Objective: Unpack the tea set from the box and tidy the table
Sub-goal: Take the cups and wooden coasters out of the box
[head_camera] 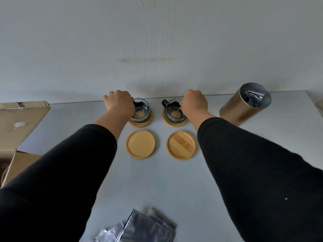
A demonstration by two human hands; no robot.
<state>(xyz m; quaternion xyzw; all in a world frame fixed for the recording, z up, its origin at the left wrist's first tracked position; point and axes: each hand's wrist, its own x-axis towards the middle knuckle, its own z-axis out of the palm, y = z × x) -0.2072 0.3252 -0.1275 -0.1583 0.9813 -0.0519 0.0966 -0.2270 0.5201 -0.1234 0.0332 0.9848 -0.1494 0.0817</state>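
Two glass cups with black handles stand on round wooden coasters near the table's far edge. My left hand (119, 102) is curled round the left side of the left cup (142, 110), hiding its handle. My right hand (194, 103) is curled round the right side of the right cup (173, 111), whose black handle points left. Each cup rests on its own coaster, the left coaster (140, 123) and the right coaster (174, 123). Nearer to me lie two bare wooden coasters, one on the left (140, 144) and one on the right (180, 145).
An open cardboard box (19, 126) sits at the left edge. A gold tin (244, 106) without a lid stands at the far right with a foil bag inside. Several silver foil pouches (145, 227) lie at the near edge. The white wall rises just behind the cups.
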